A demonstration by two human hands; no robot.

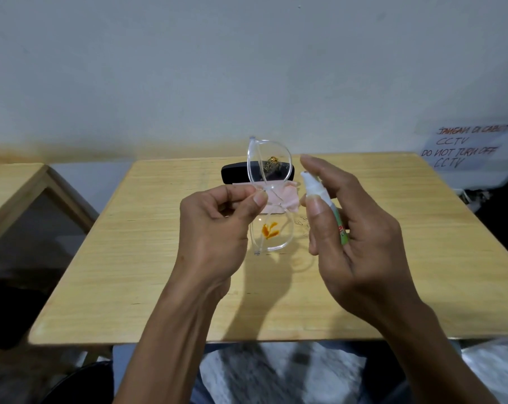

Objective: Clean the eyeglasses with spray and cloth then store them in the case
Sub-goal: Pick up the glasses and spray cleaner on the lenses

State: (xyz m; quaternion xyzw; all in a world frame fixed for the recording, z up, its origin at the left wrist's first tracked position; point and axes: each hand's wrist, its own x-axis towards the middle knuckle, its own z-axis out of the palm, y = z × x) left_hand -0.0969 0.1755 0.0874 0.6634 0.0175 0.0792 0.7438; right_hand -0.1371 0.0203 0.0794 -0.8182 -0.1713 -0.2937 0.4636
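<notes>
Clear-framed eyeglasses [287, 170] hang upright above the table, one lens over the other, pinched at the bridge by my left hand [217, 225]. Both lenses carry orange-yellow smears. My right hand [355, 228] grips a small white spray bottle [320, 191] with a green label; its nozzle faces the glasses and my index finger hovers over the top. A pink cloth [289, 198] lies on the table behind the glasses, and a black case [232, 172] lies shut behind the cloth.
The wooden table [159, 272] stands against a grey wall. A second wooden table [10, 185] is at the left. A paper sign with handwriting [462, 150] is at the right. My lap shows below the table's front edge.
</notes>
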